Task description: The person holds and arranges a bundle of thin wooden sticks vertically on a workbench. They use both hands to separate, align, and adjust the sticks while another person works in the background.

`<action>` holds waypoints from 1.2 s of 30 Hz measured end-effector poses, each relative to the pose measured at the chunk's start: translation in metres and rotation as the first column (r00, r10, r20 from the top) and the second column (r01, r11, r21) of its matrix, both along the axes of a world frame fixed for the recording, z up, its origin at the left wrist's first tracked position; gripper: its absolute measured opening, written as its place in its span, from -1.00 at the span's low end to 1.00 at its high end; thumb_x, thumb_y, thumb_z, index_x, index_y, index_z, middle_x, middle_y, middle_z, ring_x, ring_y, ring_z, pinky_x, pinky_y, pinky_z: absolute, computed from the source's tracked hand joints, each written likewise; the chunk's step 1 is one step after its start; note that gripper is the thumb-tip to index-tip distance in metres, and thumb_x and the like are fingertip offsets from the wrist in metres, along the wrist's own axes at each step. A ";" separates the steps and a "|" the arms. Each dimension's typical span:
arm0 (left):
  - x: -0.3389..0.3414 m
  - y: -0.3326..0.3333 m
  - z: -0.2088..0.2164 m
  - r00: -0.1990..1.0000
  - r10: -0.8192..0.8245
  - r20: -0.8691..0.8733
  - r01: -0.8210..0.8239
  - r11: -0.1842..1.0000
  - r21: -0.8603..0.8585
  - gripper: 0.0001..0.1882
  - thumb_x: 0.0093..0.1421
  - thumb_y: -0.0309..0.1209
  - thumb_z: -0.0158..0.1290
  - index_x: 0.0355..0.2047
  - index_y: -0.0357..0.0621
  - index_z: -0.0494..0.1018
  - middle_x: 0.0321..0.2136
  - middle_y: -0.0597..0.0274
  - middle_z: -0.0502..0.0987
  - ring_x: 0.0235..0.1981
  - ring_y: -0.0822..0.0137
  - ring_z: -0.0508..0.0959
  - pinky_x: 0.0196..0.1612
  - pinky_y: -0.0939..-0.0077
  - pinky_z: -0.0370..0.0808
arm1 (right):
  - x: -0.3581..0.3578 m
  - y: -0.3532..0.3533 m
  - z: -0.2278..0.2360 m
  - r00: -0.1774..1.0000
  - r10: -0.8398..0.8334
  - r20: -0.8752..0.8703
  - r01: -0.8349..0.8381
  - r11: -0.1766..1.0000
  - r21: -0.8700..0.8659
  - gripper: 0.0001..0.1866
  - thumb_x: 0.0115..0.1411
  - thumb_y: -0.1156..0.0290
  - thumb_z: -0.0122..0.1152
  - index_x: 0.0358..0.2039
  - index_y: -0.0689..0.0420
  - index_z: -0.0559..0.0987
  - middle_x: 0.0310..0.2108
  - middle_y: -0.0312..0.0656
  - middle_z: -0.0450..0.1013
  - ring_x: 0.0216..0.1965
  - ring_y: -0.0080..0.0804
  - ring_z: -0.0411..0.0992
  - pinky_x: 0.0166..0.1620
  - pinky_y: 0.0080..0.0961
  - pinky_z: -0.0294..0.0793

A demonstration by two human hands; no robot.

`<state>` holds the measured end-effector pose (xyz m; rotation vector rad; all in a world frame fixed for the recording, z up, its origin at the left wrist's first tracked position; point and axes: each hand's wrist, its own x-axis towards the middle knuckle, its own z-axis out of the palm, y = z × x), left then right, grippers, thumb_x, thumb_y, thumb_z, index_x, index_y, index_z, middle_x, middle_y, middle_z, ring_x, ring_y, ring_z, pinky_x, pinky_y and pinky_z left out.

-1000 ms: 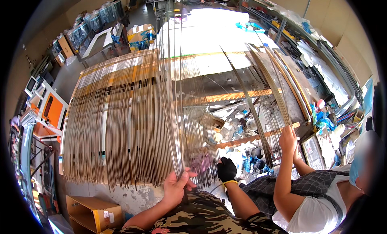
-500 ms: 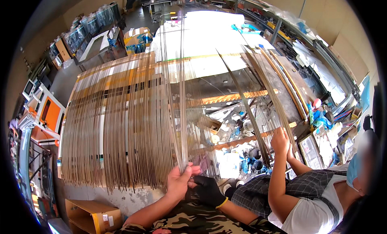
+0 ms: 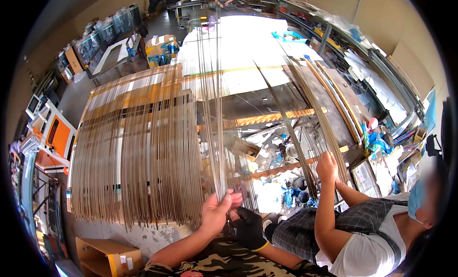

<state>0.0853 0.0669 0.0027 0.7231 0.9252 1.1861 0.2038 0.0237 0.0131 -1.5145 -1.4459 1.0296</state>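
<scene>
A bundle of long, thin grey-brown rods (image 3: 220, 167) rises from my bare left hand (image 3: 217, 211), which grips it near the lower ends. My right hand (image 3: 249, 228), in a black glove with a yellow cuff edge, is just right of and below my left hand. Its fingers curl around the lower rod ends, partly hidden. To the left, many similar rods (image 3: 157, 172) lie side by side across a wooden frame. On the right, a co-worker's hands (image 3: 327, 167) hold another bunch of rods (image 3: 319, 115).
Wooden slats (image 3: 281, 116) cross the open frame above scattered scraps and cups. White sheeting (image 3: 238, 43) covers the table's far part. A cardboard box (image 3: 109, 258) stands on the floor at lower left. Crowded shelving (image 3: 362, 69) runs along the right wall.
My hands and the rod bundle have shifted slightly right, and the bundle's strands have spread a little. My gloved hand has turned slightly at the lower ends. The co-worker's hands have barely moved.
</scene>
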 end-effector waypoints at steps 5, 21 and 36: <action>0.005 -0.009 -0.010 0.999 0.028 0.032 -0.027 0.999 -0.039 -0.69 0.33 -0.40 -0.07 0.00 -0.35 0.30 -0.14 -0.13 0.53 -0.15 0.14 0.58 -0.04 0.24 0.54 | 0.011 -0.005 -0.011 0.999 0.028 -0.026 -0.030 0.999 -0.042 -0.83 0.22 0.32 0.08 -0.35 0.15 0.52 -0.49 -0.06 0.43 -0.49 -0.10 0.46 -0.41 -0.30 0.40; -0.004 -0.018 -0.003 0.998 -0.003 -0.069 0.000 0.999 -0.044 -0.73 0.35 -0.40 -0.09 -0.02 -0.28 0.29 -0.23 0.05 0.59 -0.56 0.45 0.51 -0.53 0.64 0.39 | 0.083 0.083 -0.104 0.926 -0.361 0.112 0.317 0.904 0.288 -0.69 0.28 0.32 0.03 -0.10 0.29 0.51 -0.32 0.05 0.53 -0.34 -0.13 0.54 -0.22 -0.38 0.48; -0.013 -0.018 -0.009 0.996 0.035 -0.079 -0.041 0.996 -0.074 -0.74 0.34 -0.37 -0.07 -0.02 -0.23 0.30 -0.22 0.04 0.58 -0.54 0.44 0.51 -0.52 0.61 0.41 | 0.071 0.098 -0.154 0.897 -0.337 0.286 0.290 0.937 0.196 -0.67 0.17 0.36 0.07 -0.08 0.23 0.53 -0.18 0.09 0.52 -0.14 0.01 0.50 -0.06 -0.30 0.47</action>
